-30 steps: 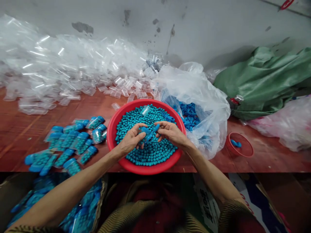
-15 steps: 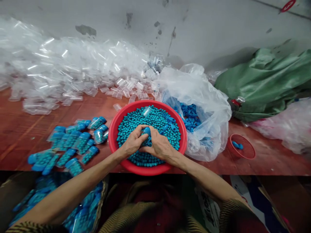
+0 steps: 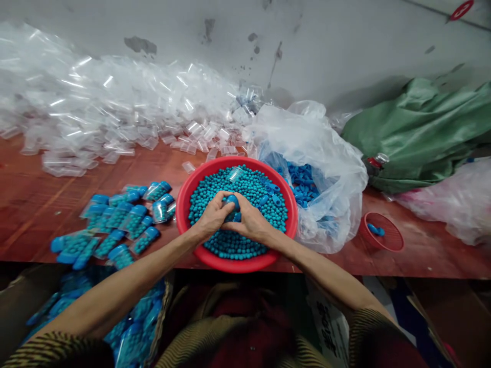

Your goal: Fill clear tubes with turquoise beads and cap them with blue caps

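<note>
Tabletop, reddish-brown and streaked, carries my round red plastic basin of small turquoise beads; behind it rises a grey wall, darkly stained. Over the beads, my left hand and right hand are closed around a rounded blue plastic piece, partly hidden from view. Clear plastic sleeves heap up along the wall; rightward slumps a green fabric sack.

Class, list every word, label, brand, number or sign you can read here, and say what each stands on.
No text reads clearly enough to quote.
Red sign on the wall: pale mark, too blurred to read.
White box below the table: dark characters, too blurred to read.
</note>
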Motion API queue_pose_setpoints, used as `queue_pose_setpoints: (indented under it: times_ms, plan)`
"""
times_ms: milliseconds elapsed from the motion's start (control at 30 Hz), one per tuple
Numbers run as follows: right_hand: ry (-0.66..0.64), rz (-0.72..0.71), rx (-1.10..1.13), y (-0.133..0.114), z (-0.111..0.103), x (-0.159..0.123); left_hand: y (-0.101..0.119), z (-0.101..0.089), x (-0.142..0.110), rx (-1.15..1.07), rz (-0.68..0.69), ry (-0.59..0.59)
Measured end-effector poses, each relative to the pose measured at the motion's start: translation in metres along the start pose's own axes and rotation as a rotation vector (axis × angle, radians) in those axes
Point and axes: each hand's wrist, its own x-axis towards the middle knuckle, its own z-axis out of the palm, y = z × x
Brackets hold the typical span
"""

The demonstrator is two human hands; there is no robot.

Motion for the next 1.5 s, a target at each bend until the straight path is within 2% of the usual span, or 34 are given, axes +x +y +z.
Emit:
queue_pose_setpoints:
  times_ms: [133,233,300,400,500,567,633,700,733,800,867,933,967,1067,1167,1267,1333,1433,1500]
  plan:
    - [-0.047,0.063,0.278,0.007,-0.011,-0.005,0.004,-0.001,-0.003,-0.178,-0.044,-0.093]
    - [0.001,0.079,0.301,0.015,-0.020,-0.009,0.010,-0.007,-0.007,-0.166,-0.096,-0.108]
    - [0.020,0.100,0.279,0.025,-0.025,-0.012,0.016,-0.018,-0.012,-0.109,-0.087,-0.078]
    - [0.030,0.078,0.189,0.043,-0.032,-0.017,0.030,-0.046,-0.023,0.103,0.012,0.075]
    - [0.021,0.015,0.029,0.054,-0.036,-0.020,0.044,-0.088,-0.038,0.517,0.142,0.326]
    - [0.010,0.000,-0.096,0.052,-0.037,-0.019,0.048,-0.119,-0.046,0.829,0.157,0.456]
    - [-0.007,-0.015,-0.216,0.044,-0.035,-0.015,0.049,-0.144,-0.051,1.069,0.106,0.584]
    - [-0.058,-0.063,-0.342,0.033,-0.032,-0.009,0.048,-0.158,-0.052,1.229,0.083,0.676]
    - [-0.099,-0.103,-0.411,0.027,-0.028,-0.006,0.048,-0.159,-0.051,1.289,0.104,0.705]
    - [-0.183,-0.193,-0.543,0.018,-0.019,0.000,0.051,-0.149,-0.047,1.369,0.189,0.723]
    - [-0.250,-0.266,-0.638,0.014,-0.008,0.003,0.055,-0.126,-0.038,1.405,0.238,0.672]
    - [-0.290,-0.299,-0.681,0.014,0.002,0.004,0.059,-0.096,-0.024,1.388,0.220,0.547]
    - [-0.303,-0.304,-0.691,0.014,0.006,0.004,0.060,-0.081,-0.014,1.369,0.185,0.447]
    - [-0.303,-0.292,-0.703,0.018,0.009,-0.001,0.058,-0.042,0.023,1.375,0.156,0.246]
    - [-0.274,-0.245,-0.686,0.020,0.004,-0.007,0.049,-0.015,0.066,1.359,0.115,0.166]
    - [-0.231,-0.167,-0.649,0.022,-0.003,-0.011,0.040,0.002,0.103,1.300,-0.049,0.095]
    - [-0.222,-0.118,-0.609,0.024,-0.008,-0.014,0.035,0.006,0.119,1.291,-0.109,0.080]
    - [-0.212,-0.041,-0.537,0.028,-0.017,-0.017,0.032,0.003,0.126,1.277,-0.106,0.044]
    - [-0.195,0.039,-0.503,0.032,-0.023,-0.019,0.034,-0.006,0.117,1.288,-0.087,0.004]
